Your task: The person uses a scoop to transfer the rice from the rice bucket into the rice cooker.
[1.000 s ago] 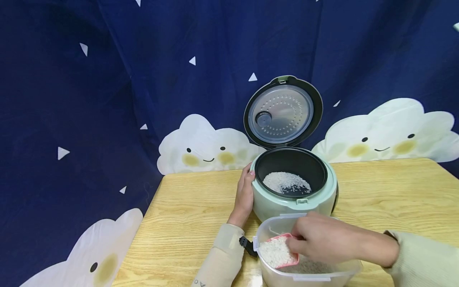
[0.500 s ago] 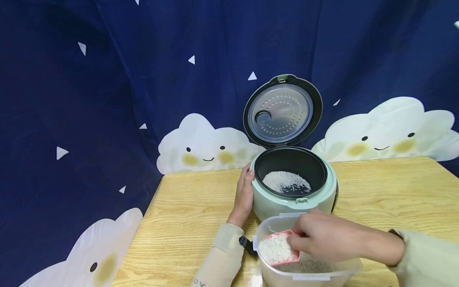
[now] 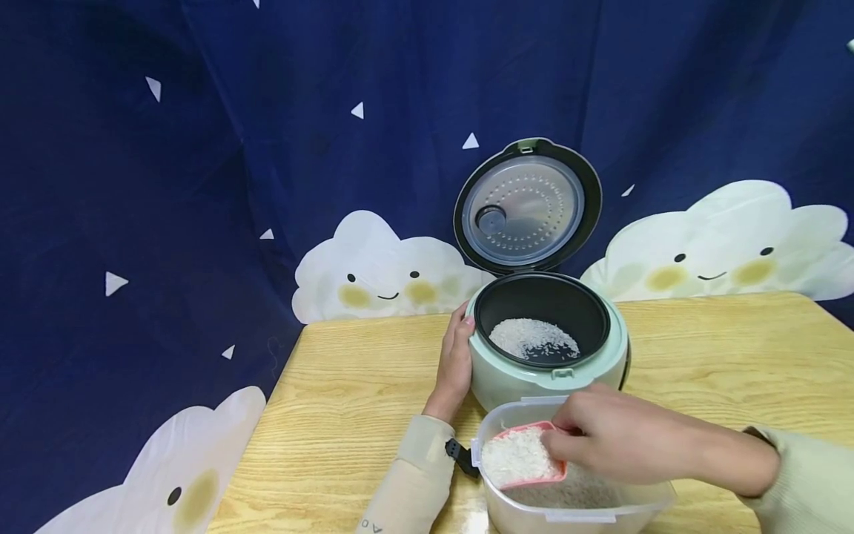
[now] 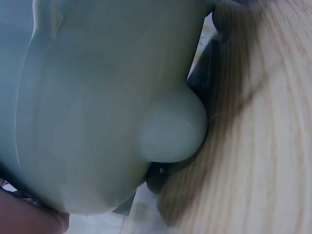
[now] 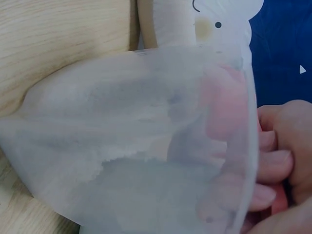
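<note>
In the head view my right hand (image 3: 620, 437) grips a pink rice scoop (image 3: 560, 469) heaped with white rice (image 3: 523, 458). The scoop is tilted inside a clear plastic bin (image 3: 580, 515), above more loose rice. Through the bin's wall, the right wrist view shows the pink scoop (image 5: 226, 105), with curled fingers (image 5: 275, 165) at its handle. My left hand (image 3: 456, 367) rests against the left side of a pale green rice cooker (image 3: 543, 386). Some rice (image 3: 534, 340) lies in its dark inner pot. The left wrist view shows mostly the cooker's side (image 4: 97, 107).
The cooker's lid (image 3: 527, 208) stands raised at the back. The bin sits directly in front of the cooker on a wooden table (image 3: 360, 386). Behind the table hangs a dark blue curtain (image 3: 373, 67) with printed clouds.
My right hand and the loaded scoop have shifted slightly right and up within the bin. The left hand and the cooker keep their places.
</note>
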A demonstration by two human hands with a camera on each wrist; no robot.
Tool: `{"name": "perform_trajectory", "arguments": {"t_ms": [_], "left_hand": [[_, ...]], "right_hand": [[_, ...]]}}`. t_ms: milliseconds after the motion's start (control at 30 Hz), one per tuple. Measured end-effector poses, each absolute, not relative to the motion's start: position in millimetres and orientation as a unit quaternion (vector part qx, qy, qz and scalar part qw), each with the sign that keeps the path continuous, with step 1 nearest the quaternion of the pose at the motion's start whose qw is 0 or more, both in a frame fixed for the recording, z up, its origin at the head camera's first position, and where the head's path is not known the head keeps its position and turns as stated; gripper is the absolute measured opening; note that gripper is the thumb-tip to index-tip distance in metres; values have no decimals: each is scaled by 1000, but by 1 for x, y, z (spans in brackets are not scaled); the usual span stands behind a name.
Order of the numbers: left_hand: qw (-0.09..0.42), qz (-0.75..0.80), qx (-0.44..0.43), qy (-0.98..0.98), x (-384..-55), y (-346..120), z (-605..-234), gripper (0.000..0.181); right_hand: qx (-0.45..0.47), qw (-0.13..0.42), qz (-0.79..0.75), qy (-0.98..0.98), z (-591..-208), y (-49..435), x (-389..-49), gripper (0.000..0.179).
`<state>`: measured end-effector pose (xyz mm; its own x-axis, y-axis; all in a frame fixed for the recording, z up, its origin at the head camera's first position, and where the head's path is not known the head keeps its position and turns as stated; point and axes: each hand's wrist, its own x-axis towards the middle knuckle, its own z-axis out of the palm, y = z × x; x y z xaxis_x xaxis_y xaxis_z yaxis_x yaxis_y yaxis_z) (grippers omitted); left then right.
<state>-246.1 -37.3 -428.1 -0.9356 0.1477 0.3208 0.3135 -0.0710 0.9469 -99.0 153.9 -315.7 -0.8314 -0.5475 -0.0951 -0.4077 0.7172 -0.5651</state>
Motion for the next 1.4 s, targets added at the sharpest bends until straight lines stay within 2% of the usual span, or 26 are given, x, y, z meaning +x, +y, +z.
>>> {"name": "perform_trajectory", "arguments": {"t_ms": [433, 800, 1033, 1400], "left_hand": [[53, -713, -172, -677, -245, -38, -428, 51], [49, -717, -169, -675, -245, -37, -428, 51], [48, -715, -166, -677, -246, -38, -429, 51], [52, -711, -165, -681, -245, -37, -429, 52]], "right_hand": [[-262, 116, -294, 912, -314, 163, -98, 44], [-257, 115, -302, 911, -309, 172, -97, 40], [-235, 141, -321, 906, -305, 181, -97, 35], [-198, 145, -366, 898, -308, 193, -96, 43]]}}
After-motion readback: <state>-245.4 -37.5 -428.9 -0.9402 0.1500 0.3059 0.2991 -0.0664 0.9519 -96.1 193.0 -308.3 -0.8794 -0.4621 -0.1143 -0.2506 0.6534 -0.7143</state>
